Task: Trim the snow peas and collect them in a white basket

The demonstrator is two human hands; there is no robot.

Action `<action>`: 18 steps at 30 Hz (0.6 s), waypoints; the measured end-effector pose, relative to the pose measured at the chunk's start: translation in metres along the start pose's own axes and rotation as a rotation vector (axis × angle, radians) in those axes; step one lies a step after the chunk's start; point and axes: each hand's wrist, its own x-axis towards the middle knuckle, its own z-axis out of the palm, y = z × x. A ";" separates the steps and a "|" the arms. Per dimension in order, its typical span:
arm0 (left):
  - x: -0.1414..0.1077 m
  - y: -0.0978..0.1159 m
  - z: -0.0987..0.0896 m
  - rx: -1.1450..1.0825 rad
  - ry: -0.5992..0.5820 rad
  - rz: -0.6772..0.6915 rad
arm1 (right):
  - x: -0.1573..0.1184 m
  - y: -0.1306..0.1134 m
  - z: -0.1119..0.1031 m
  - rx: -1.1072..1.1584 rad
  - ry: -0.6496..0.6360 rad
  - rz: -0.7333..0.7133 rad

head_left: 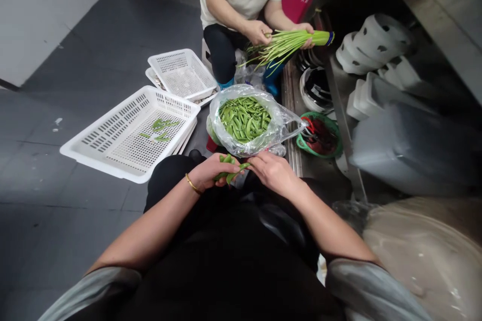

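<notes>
Several green pea pods point(225, 166) are gripped in my left hand point(211, 170), which wears a gold bangle at the wrist. One pod points toward my right hand point(274, 171), whose thumb and fingers pinch its end. Just beyond both hands stands a clear plastic bag point(280, 133), its mouth spread wide around a heap of pea pods point(246, 120). To the left, a white perforated basket point(109, 128) holds a few loose pods point(161, 130) on its bottom.
A co-worker point(244, 5) sits opposite, holding a bundle of long green stalks point(293, 42). Smaller white baskets point(184, 72) lie behind the large one. On the right are a green basin point(337, 148), a metal shelf point(342, 105) and grey plastic tubs point(406, 145).
</notes>
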 end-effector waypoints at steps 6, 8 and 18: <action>-0.013 0.005 0.012 0.693 -0.088 0.482 | -0.004 0.007 0.000 0.456 -0.345 -0.139; -0.015 0.005 0.015 0.719 -0.089 0.515 | -0.008 0.005 0.007 0.767 -0.306 0.004; -0.016 -0.001 0.019 0.055 -0.035 0.317 | -0.010 -0.007 0.037 1.387 -0.203 0.332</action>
